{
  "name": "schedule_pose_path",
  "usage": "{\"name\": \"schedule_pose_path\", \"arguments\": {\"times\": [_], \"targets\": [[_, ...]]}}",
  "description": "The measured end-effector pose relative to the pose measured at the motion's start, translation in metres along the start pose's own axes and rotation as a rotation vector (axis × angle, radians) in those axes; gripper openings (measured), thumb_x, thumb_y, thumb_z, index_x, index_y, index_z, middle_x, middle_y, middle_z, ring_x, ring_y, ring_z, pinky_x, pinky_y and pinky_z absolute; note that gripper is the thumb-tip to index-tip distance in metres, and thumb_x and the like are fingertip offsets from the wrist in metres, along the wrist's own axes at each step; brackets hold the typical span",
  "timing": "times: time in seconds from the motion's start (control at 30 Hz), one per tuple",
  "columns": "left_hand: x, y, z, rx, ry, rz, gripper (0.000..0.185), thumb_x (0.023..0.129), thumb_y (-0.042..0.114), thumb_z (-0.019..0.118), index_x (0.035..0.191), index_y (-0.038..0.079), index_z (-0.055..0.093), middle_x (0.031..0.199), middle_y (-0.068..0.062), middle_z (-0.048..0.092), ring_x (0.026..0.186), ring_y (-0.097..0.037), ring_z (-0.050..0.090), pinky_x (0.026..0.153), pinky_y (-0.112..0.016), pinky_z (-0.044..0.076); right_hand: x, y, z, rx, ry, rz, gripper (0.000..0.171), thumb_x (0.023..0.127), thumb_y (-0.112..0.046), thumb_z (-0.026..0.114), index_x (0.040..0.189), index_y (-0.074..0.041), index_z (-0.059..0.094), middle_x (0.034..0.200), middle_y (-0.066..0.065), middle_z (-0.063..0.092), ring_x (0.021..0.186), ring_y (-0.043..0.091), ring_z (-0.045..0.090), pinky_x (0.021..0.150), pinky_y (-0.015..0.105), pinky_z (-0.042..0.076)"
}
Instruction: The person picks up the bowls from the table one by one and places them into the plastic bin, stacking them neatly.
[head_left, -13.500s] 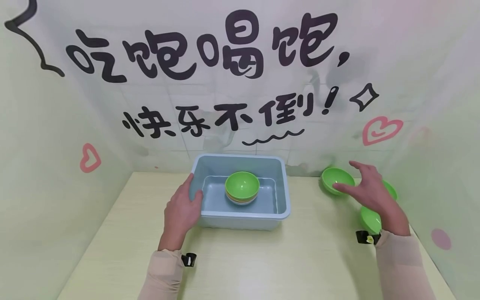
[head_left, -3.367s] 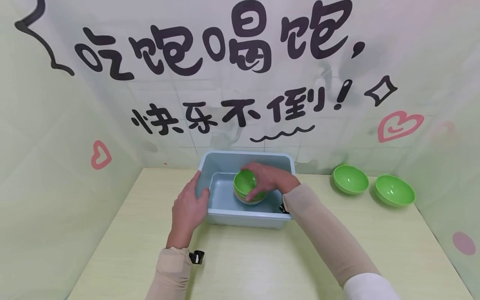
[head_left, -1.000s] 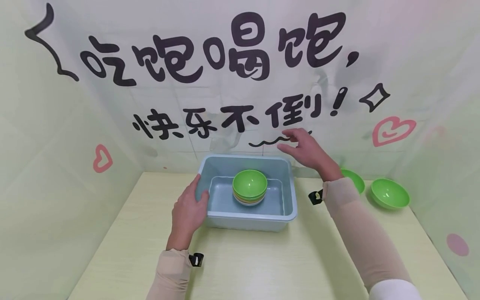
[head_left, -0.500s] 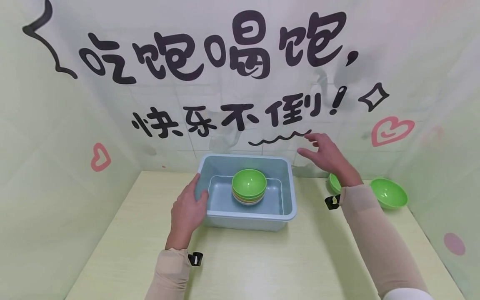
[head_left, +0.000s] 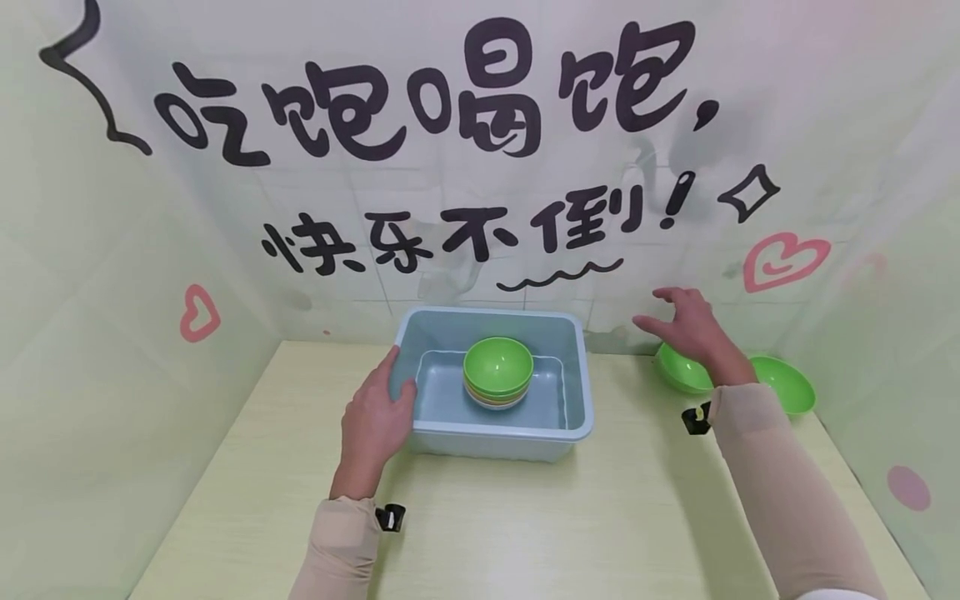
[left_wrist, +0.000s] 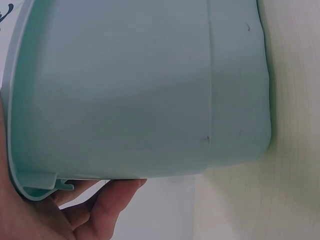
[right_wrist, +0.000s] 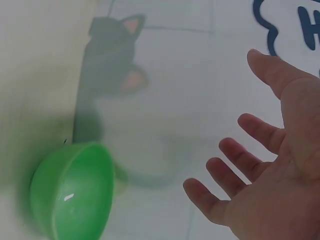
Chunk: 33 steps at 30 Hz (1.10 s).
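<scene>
A pale blue plastic tub (head_left: 572,367) stands at the back of the table and holds a stack of bowls with a green bowl (head_left: 498,365) on top. My left hand (head_left: 375,414) grips the tub's left rim, thumb over the edge; the left wrist view shows the tub wall (left_wrist: 140,90) close up with my fingers (left_wrist: 107,202) under the rim. My right hand (head_left: 686,325) hovers open, fingers spread, just above a loose green bowl (head_left: 678,370) to the tub's right. In the right wrist view the open palm (right_wrist: 270,170) hangs beside that green bowl (right_wrist: 72,192).
A second loose green bowl (head_left: 786,383) sits further right near the side wall. Printed walls close in the table (head_left: 525,517) at the back and on both sides.
My right hand has let go of the stacked bowls in the tub, risen and swung right, and now comes down over the nearer loose bowl. The left hand has kept its hold.
</scene>
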<state>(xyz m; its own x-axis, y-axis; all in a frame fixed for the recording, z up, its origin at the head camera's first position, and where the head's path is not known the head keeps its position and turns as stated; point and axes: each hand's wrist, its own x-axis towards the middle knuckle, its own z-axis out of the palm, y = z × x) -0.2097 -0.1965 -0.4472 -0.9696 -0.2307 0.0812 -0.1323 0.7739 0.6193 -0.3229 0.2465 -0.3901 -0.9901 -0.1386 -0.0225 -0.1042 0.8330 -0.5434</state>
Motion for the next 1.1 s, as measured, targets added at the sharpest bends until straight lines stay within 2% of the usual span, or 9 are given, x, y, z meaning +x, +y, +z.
{"name": "schedule_pose_path", "arguments": {"times": [0.17, 0.47, 0.67, 0.9, 1.1], "targets": [[0.000, 0.000, 0.000, 0.000, -0.004, 0.000, 0.062, 0.103, 0.040, 0.043, 0.161, 0.023, 0.033, 0.159, -0.015, 0.046, 0.139, -0.046, 0.050, 0.099, -0.068, 0.047, -0.004, 0.018, 0.005, -0.052, -0.012, 0.088, 0.090, 0.094, -0.054, 0.065, 0.153, 0.006, 0.034, 0.150, 0.041, 0.027, 0.135, 0.059, 0.025, 0.111, 0.069, 0.031], [0.000, 0.001, -0.001, -0.005, -0.005, -0.001, 0.062, 0.103, 0.040, 0.043, 0.161, 0.023, 0.033, 0.159, -0.014, 0.046, 0.139, -0.046, 0.050, 0.099, -0.068, 0.047, -0.009, 0.043, 0.017, -0.081, -0.049, 0.179, 0.104, 0.089, -0.062, 0.067, 0.156, 0.005, 0.025, 0.151, 0.044, 0.018, 0.132, 0.062, 0.022, 0.101, 0.076, 0.036], [-0.001, 0.001, -0.001, 0.004, -0.012, -0.005, 0.061, 0.103, 0.040, 0.042, 0.162, 0.025, 0.031, 0.161, -0.012, 0.044, 0.140, -0.046, 0.049, 0.100, -0.069, 0.046, -0.010, 0.056, 0.027, -0.100, -0.057, 0.237, 0.116, 0.084, -0.071, 0.065, 0.157, 0.007, 0.019, 0.150, 0.049, 0.014, 0.131, 0.068, 0.019, 0.101, 0.081, 0.028], [0.000, 0.000, 0.000, 0.008, -0.008, -0.003, 0.061, 0.103, 0.040, 0.042, 0.161, 0.024, 0.032, 0.160, -0.012, 0.045, 0.139, -0.046, 0.050, 0.099, -0.069, 0.047, -0.012, 0.073, 0.039, -0.101, -0.039, 0.291, 0.111, 0.086, -0.064, 0.066, 0.156, 0.008, 0.019, 0.148, 0.050, 0.012, 0.131, 0.068, 0.018, 0.101, 0.082, 0.026], [-0.001, 0.000, 0.000, 0.003, -0.003, -0.002, 0.061, 0.103, 0.040, 0.042, 0.161, 0.024, 0.032, 0.160, -0.012, 0.045, 0.139, -0.046, 0.051, 0.099, -0.069, 0.047, -0.016, 0.078, 0.044, -0.095, -0.036, 0.305, 0.109, 0.087, -0.061, 0.065, 0.155, 0.009, 0.018, 0.147, 0.050, 0.013, 0.130, 0.068, 0.020, 0.099, 0.081, 0.030]]}}
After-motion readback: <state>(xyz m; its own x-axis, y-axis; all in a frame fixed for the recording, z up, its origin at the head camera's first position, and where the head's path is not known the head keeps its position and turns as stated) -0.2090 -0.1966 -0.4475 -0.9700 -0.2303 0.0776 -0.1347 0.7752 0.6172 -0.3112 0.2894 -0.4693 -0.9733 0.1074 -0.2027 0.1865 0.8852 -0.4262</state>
